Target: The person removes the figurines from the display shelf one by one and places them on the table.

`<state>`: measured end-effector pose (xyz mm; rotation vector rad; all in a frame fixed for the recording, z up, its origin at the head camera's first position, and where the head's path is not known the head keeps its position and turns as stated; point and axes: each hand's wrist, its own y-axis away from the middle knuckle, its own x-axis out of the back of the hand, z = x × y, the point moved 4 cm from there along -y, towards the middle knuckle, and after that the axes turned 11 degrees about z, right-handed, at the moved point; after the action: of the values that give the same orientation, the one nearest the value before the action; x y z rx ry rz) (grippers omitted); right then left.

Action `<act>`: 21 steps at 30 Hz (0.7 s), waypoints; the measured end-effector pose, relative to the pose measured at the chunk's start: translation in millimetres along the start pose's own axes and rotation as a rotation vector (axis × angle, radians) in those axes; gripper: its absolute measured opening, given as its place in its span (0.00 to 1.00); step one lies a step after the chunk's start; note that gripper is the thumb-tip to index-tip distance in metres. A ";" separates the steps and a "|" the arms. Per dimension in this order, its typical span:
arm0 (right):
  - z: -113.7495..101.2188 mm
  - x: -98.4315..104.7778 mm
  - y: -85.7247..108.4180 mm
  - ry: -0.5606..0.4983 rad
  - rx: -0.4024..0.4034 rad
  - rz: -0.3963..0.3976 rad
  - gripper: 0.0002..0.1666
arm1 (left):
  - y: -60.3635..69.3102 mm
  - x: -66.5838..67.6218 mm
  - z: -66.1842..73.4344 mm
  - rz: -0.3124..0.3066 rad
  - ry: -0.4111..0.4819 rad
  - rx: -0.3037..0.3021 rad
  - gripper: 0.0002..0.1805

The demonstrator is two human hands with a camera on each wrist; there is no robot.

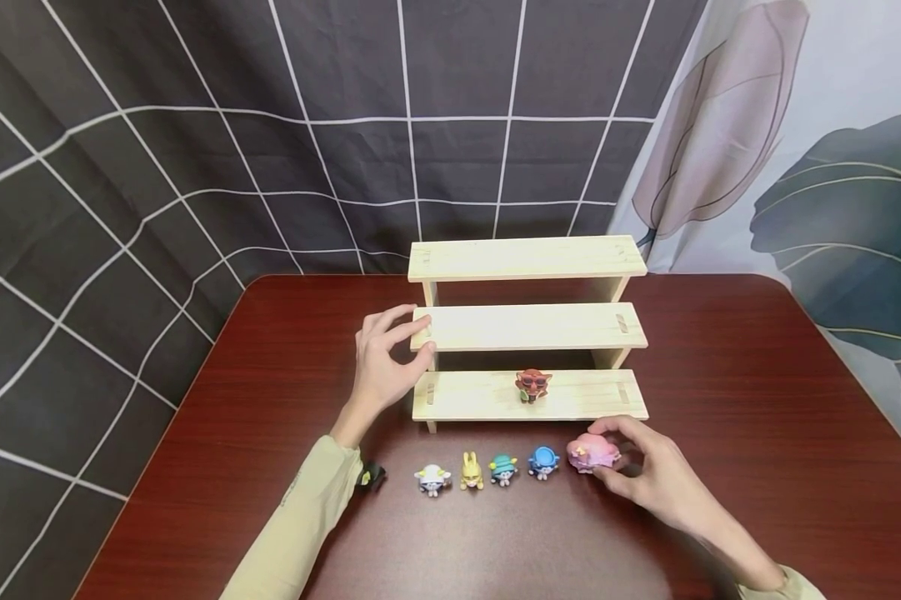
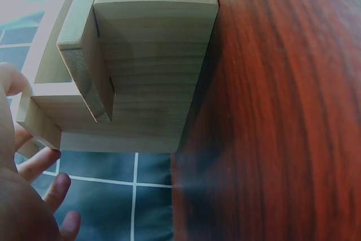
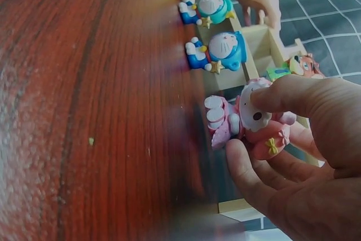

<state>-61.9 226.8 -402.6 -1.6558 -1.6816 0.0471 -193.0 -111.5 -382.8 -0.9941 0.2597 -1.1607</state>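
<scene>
A three-step pale wooden rack (image 1: 528, 327) stands on the table. My left hand (image 1: 384, 365) pinches the left end of its middle board between thumb and index finger; the other fingers stay spread in the left wrist view. In front of the rack's right end, my right hand (image 1: 663, 477) holds a pink figurine (image 3: 248, 121) between thumb and fingers, close to the tabletop. A red-brown fox-like figurine with dark glasses (image 1: 533, 385) stands on the lowest board. Left of the pink figurine is a blue-hatted figurine (image 1: 543, 463).
Along the table's front stand a teal-hatted figurine (image 1: 503, 470), a yellow long-eared figurine (image 1: 471, 472) and a white-topped figurine (image 1: 432, 479). A black figurine (image 1: 372, 475) is partly hidden by the left sleeve. Behind the red-brown table (image 1: 270, 333) hangs a dark checked curtain (image 1: 360, 158).
</scene>
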 end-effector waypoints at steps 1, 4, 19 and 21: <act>0.1 0.1 0.2 0.003 0.000 0.000 0.35 | 0.1 0.2 0.1 0.001 0.002 -0.002 0.19; 0.5 0.2 0.9 0.010 -0.002 -0.004 0.35 | 0.1 0.4 0.3 0.003 0.004 -0.005 0.19; -1.6 -2.3 4.9 0.011 -0.008 -0.027 0.35 | -1.3 1.2 4.1 0.001 0.009 -0.006 0.19; -1.8 -2.8 5.3 0.013 -0.001 -0.031 0.35 | -1.1 1.0 3.9 0.002 0.009 -0.004 0.19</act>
<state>-56.8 224.4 -405.4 -1.6268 -1.6974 0.0201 -190.8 -110.4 -379.4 -0.9925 0.2699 -1.1633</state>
